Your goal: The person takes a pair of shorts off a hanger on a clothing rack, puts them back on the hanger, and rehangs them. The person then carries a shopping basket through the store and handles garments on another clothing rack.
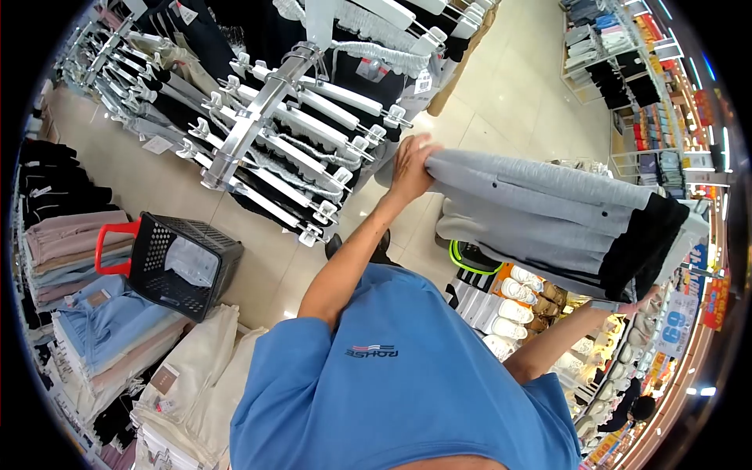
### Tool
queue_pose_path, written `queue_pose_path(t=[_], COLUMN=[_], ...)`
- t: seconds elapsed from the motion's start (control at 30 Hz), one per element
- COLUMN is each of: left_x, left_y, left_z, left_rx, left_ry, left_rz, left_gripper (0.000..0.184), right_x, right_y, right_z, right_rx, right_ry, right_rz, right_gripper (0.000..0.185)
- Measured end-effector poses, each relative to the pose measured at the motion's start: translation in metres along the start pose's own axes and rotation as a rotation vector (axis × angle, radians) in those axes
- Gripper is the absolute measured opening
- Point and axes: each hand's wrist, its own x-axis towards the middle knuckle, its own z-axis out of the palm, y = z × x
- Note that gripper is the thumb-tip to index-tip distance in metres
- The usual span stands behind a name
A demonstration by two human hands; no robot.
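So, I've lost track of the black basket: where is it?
In the head view, the black basket is at the left, beside the folded light-blue garment.

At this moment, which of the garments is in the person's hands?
The grey garment with a black end, spanning between left hand and right hand; other garments lie folded or hang on the rack.

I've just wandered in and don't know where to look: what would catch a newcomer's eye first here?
Probably the grey garment with its black end, stretched out right of centre between the left hand and the right hand. The wearer's blue shirt, filling the bottom middle, might come next. At the left, the red handle of the black basket also stands out.
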Motion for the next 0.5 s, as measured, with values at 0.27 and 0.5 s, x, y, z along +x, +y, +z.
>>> queue_pose_path(t=[0.27, 0.5], left_x=[-0.065, -0.084], left_y=[0.097, 0.151], left_z=[-0.030, -0.023], left_rx=[0.019, 0.016], left_ry=[-0.114, -0.127], left_rz=[0.201, 0.495], left_gripper=[0.017, 0.020], right_x=[-0.015, -0.046], right_y=[0.032, 0.068], right_z=[0.004, 0.028], right_rx=[-0.057, -0.143], right_ry=[0.069, 0.051], right_rz=[-0.065, -0.062], right_gripper=[0.074, 0.075])
